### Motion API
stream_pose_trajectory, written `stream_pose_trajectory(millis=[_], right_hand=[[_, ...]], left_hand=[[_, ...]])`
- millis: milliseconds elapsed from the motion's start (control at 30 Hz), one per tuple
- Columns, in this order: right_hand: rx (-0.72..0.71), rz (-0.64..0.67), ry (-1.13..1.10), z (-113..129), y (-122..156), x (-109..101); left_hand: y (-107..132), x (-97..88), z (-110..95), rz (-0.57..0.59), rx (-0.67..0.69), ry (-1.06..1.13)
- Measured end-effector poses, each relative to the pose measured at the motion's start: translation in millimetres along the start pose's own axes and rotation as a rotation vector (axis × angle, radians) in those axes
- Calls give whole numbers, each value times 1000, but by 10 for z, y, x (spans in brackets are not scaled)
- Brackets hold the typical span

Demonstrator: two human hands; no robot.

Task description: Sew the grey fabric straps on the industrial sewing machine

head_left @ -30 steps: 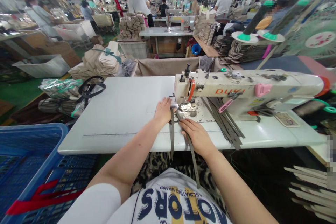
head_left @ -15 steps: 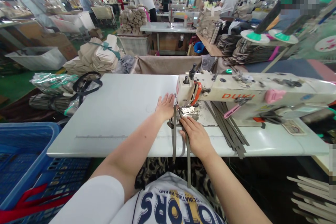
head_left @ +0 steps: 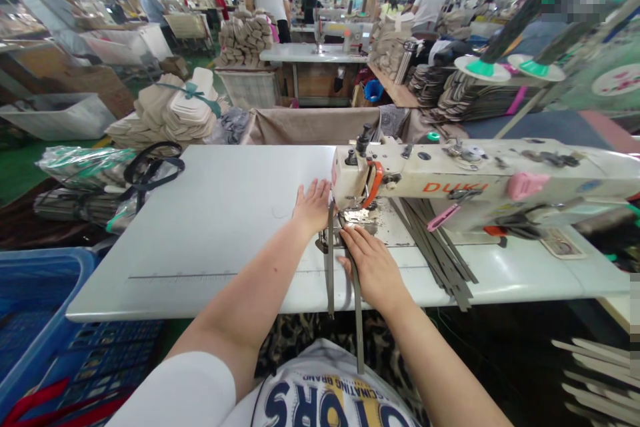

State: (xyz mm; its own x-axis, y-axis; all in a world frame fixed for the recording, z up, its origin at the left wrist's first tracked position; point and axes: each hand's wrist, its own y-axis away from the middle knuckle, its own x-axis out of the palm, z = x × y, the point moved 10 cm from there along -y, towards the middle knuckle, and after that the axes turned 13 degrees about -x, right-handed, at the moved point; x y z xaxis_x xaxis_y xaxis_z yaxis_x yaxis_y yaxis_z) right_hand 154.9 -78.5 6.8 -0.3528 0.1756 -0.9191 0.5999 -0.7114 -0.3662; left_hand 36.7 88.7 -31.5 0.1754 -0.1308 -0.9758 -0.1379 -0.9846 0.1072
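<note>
A cream sewing machine [head_left: 480, 180] stands on a white table [head_left: 215, 227]. Two long grey strips [head_left: 331, 280] run from under its needle over the table's front edge toward my lap. My left hand [head_left: 313, 205] lies flat on the table just left of the needle, fingers stretched out beside the left strip. My right hand [head_left: 373, 263] rests palm down on the right strip, fingertips close to the presser foot. A bundle of more grey strips [head_left: 435, 247] lies under the machine's arm to the right.
A blue crate [head_left: 45, 327] with red straps sits at the lower left. Black strap loops [head_left: 150, 170] and wrapped bundles lie at the table's left end. Stacks of beige pieces [head_left: 180, 113] and other workers at machines fill the background. Thread cones [head_left: 505, 67] stand at the right.
The view has shifted slightly. Both hands stay at the needle; the strips have fed a little further toward the machine, and the hanging ends have swung.
</note>
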Motion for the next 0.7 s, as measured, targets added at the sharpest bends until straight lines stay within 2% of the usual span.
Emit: stream_pose_trajectory(millis=[100, 700], right_hand=[[6, -6, 2, -3, 8, 6], [-4, -91, 6, 66, 49, -93]], left_hand=[[12, 9, -1, 32, -14, -15], [26, 2, 22, -3, -53, -15]])
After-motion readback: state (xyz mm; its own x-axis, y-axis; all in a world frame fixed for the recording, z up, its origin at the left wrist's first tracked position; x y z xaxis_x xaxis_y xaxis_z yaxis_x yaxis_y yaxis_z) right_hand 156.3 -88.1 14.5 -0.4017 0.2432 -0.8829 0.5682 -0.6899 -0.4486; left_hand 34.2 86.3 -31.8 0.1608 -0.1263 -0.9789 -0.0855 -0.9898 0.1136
